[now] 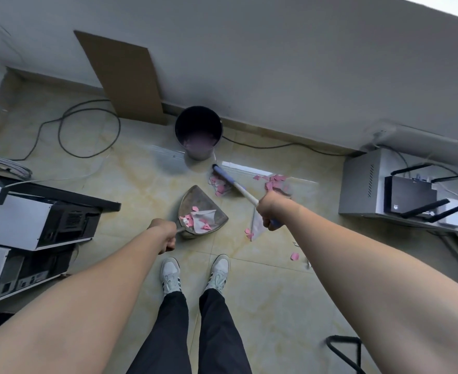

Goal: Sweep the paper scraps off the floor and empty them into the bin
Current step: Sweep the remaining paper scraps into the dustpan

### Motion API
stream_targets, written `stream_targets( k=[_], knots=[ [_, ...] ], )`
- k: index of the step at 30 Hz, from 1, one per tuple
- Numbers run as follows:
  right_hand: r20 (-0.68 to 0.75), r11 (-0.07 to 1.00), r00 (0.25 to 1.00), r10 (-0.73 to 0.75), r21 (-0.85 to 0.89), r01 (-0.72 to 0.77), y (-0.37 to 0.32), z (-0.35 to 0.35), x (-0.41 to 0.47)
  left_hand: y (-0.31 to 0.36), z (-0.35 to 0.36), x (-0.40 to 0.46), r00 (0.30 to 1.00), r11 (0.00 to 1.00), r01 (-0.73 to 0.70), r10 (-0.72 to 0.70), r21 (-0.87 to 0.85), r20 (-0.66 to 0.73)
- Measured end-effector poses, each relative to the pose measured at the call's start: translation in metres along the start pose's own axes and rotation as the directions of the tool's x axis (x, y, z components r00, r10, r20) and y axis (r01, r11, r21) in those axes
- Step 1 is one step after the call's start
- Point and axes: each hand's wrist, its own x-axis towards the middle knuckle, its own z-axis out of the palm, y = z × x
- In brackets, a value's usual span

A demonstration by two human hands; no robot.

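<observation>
Standing on a glossy beige tiled floor point(262, 306) that runs up to a plain grey wall point(276, 63), with a sheet of brown cardboard point(125, 76) leaning against it. Left hand point(165, 236) has its fingers curled tight round the dustpan's handle, and the dustpan point(195, 201) sits on the tiles just ahead of those fingers, already holding a little heap of pink and white paper scraps point(195, 221). Right hand point(269, 211) is fisted round the broom handle point(242, 191), fingers clamped on it, and the shaft slants away from the knuckles toward the wall. The broom head point(222, 172) is down on the floor just past the pan, right by a loose pile of pink scraps point(219, 186). More scraps point(275, 180) lie scattered just beyond the right fist, plus a few stray ones point(294, 256) back nearer the shoes point(195, 273). The dark round bin point(198, 130) stands against the wall, further out than both hands, just past the broom head. Room's pretty cluttered: black cables point(87, 130) looped over the tiles, computer cases point(28, 238) beside the left arm, and a grey box with a router point(411, 195) off past the right arm.
</observation>
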Motion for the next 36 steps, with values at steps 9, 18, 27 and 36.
stream_targets(
  k=[9, 18, 27, 36],
  knots=[
    [0.296, 0.995, 0.952, 0.075, -0.087, -0.052, 0.016, -0.044, -0.003, 0.002, 0.014, 0.007, 0.999, 0.998, 0.021, -0.018, 0.064, -0.043],
    [0.315, 0.989, 0.948, 0.047, 0.118, -0.088, 0.077, -0.063, -0.004, -0.024, -0.002, 0.004, 1.0, 0.981, 0.02, -0.018, 0.195, -0.014],
    [0.11, 0.93, 0.992, 0.059, 0.355, -0.094, 0.112, -0.069, -0.001, -0.019, 0.021, -0.006, 1.0, 0.989, -0.008, 0.01, 0.149, -0.012],
    [0.017, 0.896, 0.997, 0.075, 0.438, -0.074, 0.16, -0.073, -0.01, -0.007, 0.043, -0.022, 0.999, 0.978, -0.037, 0.038, 0.203, 0.001]
  ],
)
